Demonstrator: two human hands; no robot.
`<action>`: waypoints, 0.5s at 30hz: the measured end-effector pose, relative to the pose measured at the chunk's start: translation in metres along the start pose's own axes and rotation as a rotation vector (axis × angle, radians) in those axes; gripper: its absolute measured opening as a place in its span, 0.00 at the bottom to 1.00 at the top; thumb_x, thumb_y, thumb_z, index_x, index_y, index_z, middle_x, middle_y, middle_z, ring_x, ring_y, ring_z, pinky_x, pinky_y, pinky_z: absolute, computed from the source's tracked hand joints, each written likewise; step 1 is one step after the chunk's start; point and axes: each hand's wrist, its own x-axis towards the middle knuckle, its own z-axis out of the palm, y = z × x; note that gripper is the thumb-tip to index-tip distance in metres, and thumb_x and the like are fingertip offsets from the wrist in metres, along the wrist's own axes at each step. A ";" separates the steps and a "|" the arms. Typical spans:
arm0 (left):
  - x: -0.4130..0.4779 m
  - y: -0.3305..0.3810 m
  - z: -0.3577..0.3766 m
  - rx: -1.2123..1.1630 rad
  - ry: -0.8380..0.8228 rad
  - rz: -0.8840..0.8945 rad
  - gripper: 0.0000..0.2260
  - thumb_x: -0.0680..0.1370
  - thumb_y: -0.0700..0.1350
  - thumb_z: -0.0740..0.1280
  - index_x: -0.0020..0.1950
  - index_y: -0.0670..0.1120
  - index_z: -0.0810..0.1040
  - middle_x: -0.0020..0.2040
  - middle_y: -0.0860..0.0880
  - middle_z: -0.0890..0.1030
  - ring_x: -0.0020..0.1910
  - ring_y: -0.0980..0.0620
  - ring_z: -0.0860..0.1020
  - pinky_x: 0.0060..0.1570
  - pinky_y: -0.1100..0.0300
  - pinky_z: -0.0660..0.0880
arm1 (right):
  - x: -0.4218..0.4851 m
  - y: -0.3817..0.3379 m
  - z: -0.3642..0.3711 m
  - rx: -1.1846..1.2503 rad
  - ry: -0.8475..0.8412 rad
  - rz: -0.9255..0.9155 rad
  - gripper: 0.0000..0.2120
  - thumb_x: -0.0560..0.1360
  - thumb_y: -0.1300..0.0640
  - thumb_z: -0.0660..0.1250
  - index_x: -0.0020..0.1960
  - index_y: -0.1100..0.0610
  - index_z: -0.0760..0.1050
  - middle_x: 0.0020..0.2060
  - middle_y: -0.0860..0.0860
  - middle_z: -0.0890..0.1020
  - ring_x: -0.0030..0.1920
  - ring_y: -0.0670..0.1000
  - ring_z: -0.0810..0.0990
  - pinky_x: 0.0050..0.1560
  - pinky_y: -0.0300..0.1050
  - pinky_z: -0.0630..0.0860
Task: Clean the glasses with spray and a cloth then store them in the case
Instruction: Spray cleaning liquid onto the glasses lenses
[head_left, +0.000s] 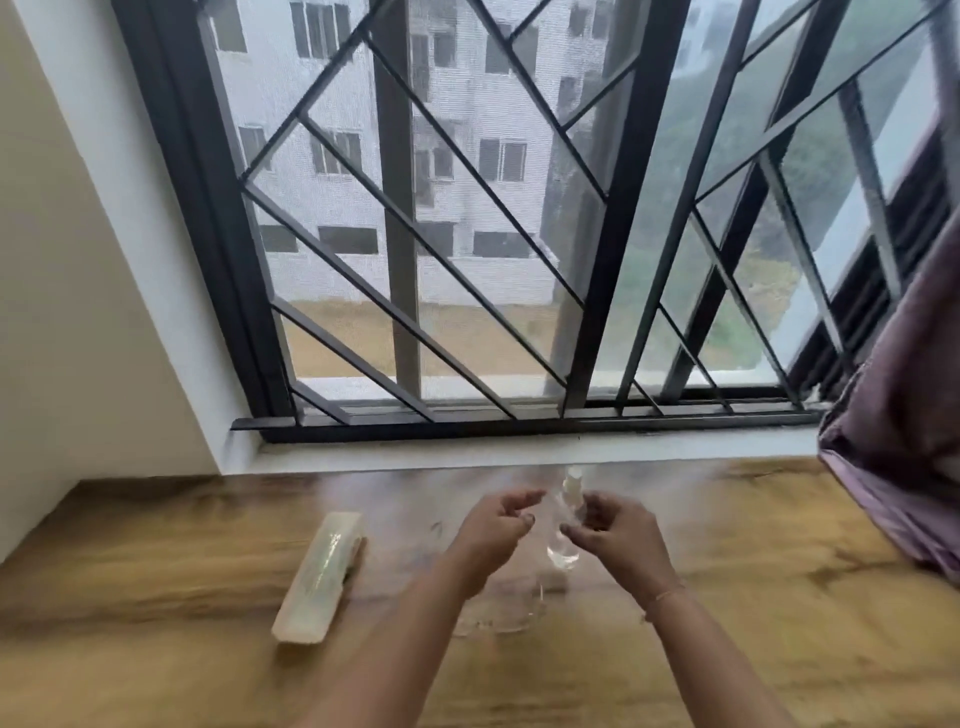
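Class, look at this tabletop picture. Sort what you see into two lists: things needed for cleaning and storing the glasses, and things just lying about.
For the job: spray bottle, in the grip of the right hand; glasses on the table; case to their left. No cloth shows.

Just lying about: curtain; window grille.
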 end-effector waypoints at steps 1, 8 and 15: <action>-0.003 -0.001 0.005 0.014 0.001 0.009 0.17 0.77 0.33 0.58 0.63 0.43 0.74 0.63 0.49 0.76 0.59 0.55 0.72 0.57 0.65 0.66 | -0.008 0.006 -0.003 0.006 0.013 0.019 0.09 0.61 0.62 0.76 0.40 0.54 0.81 0.34 0.55 0.84 0.36 0.50 0.82 0.42 0.49 0.78; -0.027 -0.013 0.001 0.151 0.140 0.073 0.16 0.77 0.33 0.58 0.57 0.46 0.79 0.57 0.50 0.80 0.59 0.55 0.75 0.60 0.63 0.68 | -0.039 0.025 -0.006 0.042 0.047 0.051 0.08 0.62 0.61 0.74 0.40 0.53 0.81 0.34 0.53 0.84 0.38 0.48 0.82 0.43 0.50 0.79; -0.056 -0.042 -0.040 0.427 0.266 0.099 0.17 0.76 0.34 0.58 0.54 0.49 0.81 0.55 0.52 0.82 0.58 0.58 0.75 0.56 0.67 0.68 | -0.051 0.026 -0.007 0.133 0.075 0.078 0.07 0.64 0.60 0.75 0.37 0.51 0.79 0.36 0.52 0.84 0.39 0.50 0.82 0.45 0.48 0.79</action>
